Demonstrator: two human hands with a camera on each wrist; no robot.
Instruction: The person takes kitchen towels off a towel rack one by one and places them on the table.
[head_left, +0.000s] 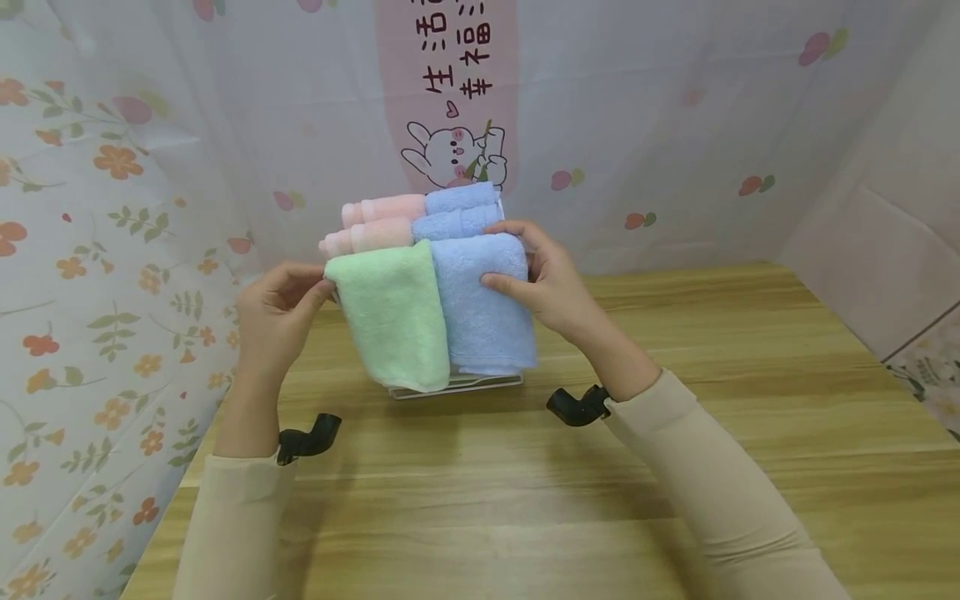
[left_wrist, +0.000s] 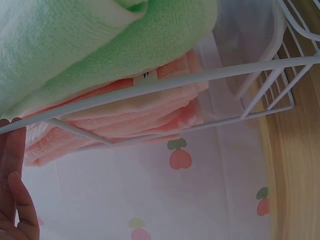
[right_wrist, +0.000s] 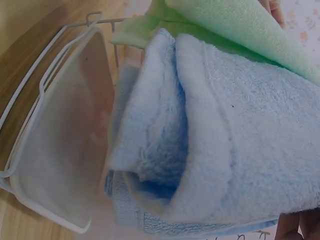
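A green towel and a folded blue towel hang side by side over the front of a white wire rack. My left hand pinches the green towel's upper left corner; its fingertips lie right at the rack's wire bar in the left wrist view. With the thumb in front and the index finger along the top, my right hand grips the right edge of the blue towel. Behind these lie rolled or folded pink towels and more blue towels.
Beneath the towels, a pale tray sits in the rack's base. The rack stands on a wood-grain table. A printed curtain with a rabbit picture hangs behind, and a flowered sheet covers the left side.
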